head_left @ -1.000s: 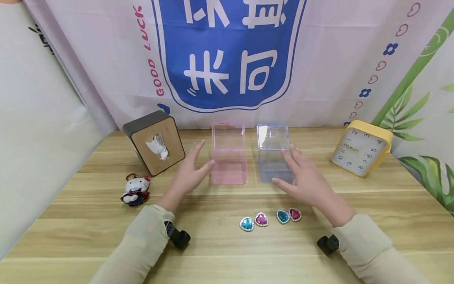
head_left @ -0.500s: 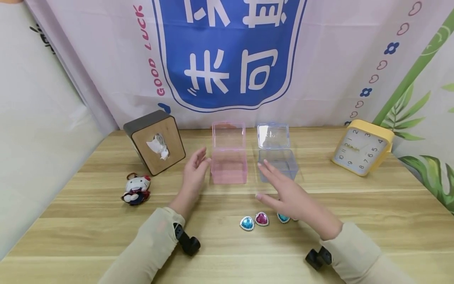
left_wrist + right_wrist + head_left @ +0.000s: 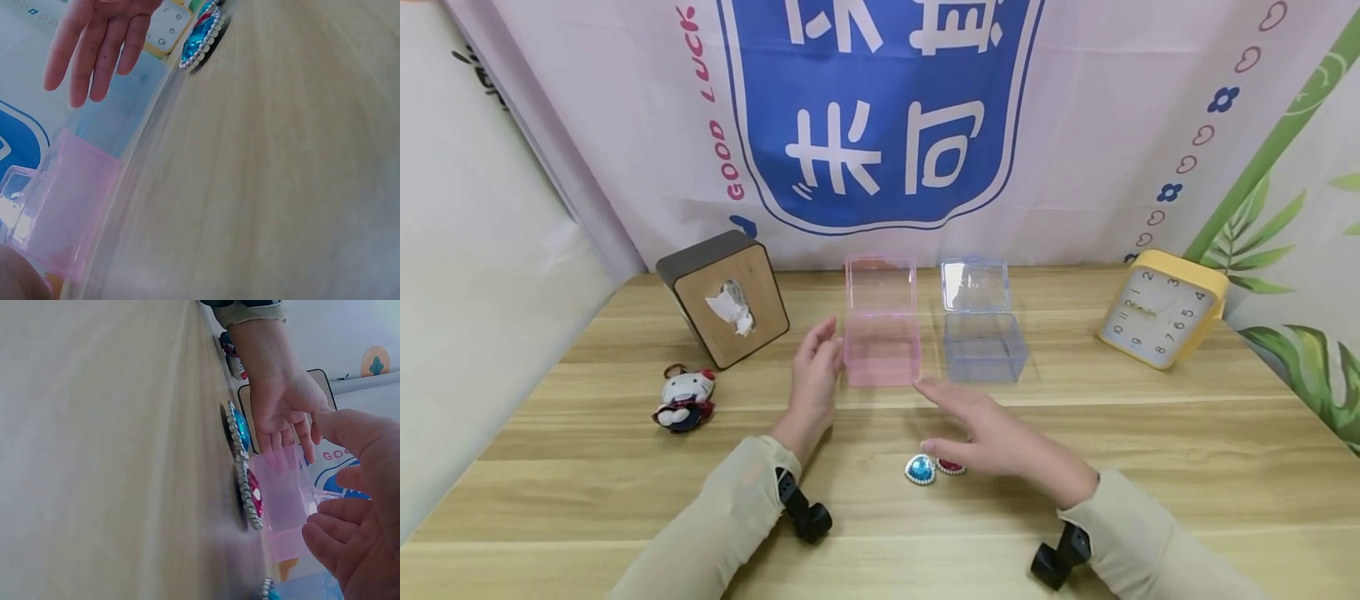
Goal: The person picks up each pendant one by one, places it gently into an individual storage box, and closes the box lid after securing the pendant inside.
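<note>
Toward the far edge of the table (image 3: 872,542), the pink box (image 3: 882,369), lid raised, is flanked by the left hand (image 3: 815,375), fingers loosely bent. Farther in, a blue heart gem (image 3: 920,470) and a pink heart gem (image 3: 252,492) are seen, the latter part-hidden by the right hand (image 3: 996,429), its fingers extended, thumb apart.
</note>
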The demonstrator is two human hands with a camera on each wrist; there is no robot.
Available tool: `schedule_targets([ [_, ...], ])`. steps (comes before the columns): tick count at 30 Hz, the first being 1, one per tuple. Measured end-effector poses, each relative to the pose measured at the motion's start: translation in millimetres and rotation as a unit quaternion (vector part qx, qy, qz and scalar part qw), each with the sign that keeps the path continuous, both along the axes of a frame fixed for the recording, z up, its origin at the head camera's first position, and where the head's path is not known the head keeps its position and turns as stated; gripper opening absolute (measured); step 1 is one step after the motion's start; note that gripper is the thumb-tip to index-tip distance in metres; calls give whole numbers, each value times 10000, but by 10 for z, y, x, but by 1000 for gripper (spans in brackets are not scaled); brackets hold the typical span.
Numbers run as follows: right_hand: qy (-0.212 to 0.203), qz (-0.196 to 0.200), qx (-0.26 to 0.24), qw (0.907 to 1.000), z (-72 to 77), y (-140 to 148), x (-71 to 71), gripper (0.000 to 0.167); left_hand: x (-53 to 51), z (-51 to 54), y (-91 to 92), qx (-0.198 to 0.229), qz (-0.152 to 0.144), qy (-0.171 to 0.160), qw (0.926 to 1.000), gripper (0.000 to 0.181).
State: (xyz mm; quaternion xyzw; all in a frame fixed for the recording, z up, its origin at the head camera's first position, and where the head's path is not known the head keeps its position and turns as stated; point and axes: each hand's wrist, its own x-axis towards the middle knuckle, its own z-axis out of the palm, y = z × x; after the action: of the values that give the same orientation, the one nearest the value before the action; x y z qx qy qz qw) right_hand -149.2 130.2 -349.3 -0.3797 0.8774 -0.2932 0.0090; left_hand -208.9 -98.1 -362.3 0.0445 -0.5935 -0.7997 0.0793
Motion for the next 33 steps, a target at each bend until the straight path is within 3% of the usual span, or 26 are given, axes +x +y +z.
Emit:
schedule_targets([
  [8,-82,772,-140,9969,-55,-11,-15,58,-6,-40,45,367,66,-154,9992,44],
  [14,-289,1123,-80,9932,-111,-33,-34,50,-17,-91,84,65,152,-243,9996,41],
  [21,-370,1268,109,9912,-174,-52,-64,41,-34,-132,97,-418,212,-276,9985,41],
  [26,-376,1270,264,9908,-185,-57,-67,40,-42,-150,104,-798,209,-105,9965,41],
  [33,-366,1092,449,9923,-186,-63,-54,34,-44,-145,134,-907,149,53,9958,41],
])
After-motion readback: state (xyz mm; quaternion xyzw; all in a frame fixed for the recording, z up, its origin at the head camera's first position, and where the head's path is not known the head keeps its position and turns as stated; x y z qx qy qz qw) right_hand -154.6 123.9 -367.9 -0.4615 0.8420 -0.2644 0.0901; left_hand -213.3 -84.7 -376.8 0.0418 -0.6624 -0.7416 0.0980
